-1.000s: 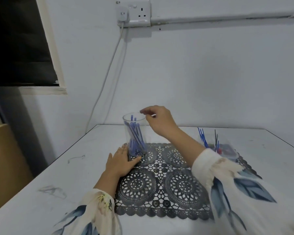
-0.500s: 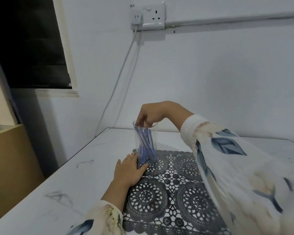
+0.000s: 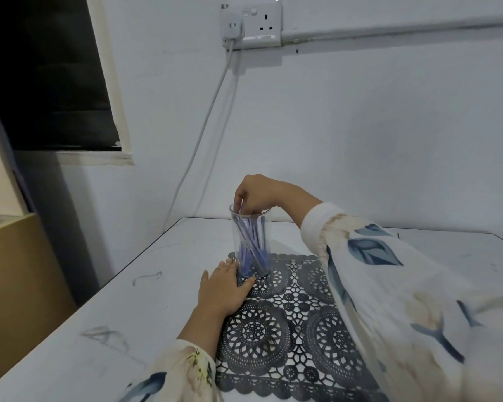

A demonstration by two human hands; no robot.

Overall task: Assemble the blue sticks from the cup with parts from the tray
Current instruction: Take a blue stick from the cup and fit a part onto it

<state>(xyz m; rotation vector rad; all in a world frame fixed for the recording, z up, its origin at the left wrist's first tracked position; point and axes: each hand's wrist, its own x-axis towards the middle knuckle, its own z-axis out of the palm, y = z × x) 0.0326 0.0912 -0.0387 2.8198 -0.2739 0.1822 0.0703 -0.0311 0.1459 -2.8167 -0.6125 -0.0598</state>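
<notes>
A clear glass cup [image 3: 250, 242] stands on the far left corner of a dark lace mat [image 3: 285, 323]. Several blue sticks [image 3: 251, 248] lean inside it. My right hand [image 3: 256, 194] hangs over the cup's mouth with its fingertips dipped inside, pinching the top of a blue stick. My left hand [image 3: 224, 285] lies flat on the table with straight fingers touching the foot of the cup. The tray is hidden behind my right sleeve [image 3: 404, 291].
The white table [image 3: 145, 309] runs to a left edge beside a brown cabinet [image 3: 18, 285]. A white cable [image 3: 204, 134] drops from a wall socket [image 3: 253, 23] down behind the table. A dark window [image 3: 41, 71] sits at the upper left.
My right hand went from beside the cup's rim to above it and pushed its fingertips inside among the sticks. The view shifted left, so the tray dropped behind my sleeve. My left hand stayed.
</notes>
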